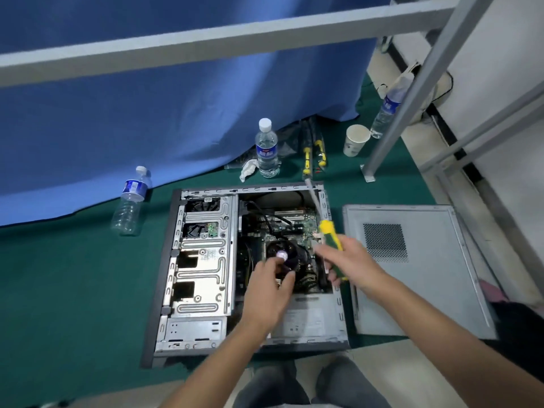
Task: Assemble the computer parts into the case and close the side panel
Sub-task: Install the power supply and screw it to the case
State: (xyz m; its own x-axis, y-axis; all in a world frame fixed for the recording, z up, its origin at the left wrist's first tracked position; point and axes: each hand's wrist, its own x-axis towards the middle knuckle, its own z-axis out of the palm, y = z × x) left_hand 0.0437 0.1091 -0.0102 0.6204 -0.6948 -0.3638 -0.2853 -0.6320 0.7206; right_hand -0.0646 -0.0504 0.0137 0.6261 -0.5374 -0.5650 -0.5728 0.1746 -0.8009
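Left hand (269, 285) fingers curl over the cooler fan (284, 254); right hand (351, 265) grips the screwdriver (331, 234).

No legible txt, labels blurred.

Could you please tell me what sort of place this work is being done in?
Probably a makeshift workshop floor rather than a proper bench: the open computer case lies on green floor covering, a blue curtain hangs behind, and grey metal frame posts stand nearby.

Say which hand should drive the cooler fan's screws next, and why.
Probably the right hand: it already grips the screwdriver above the case, while the left hand rests on the cooler fan.
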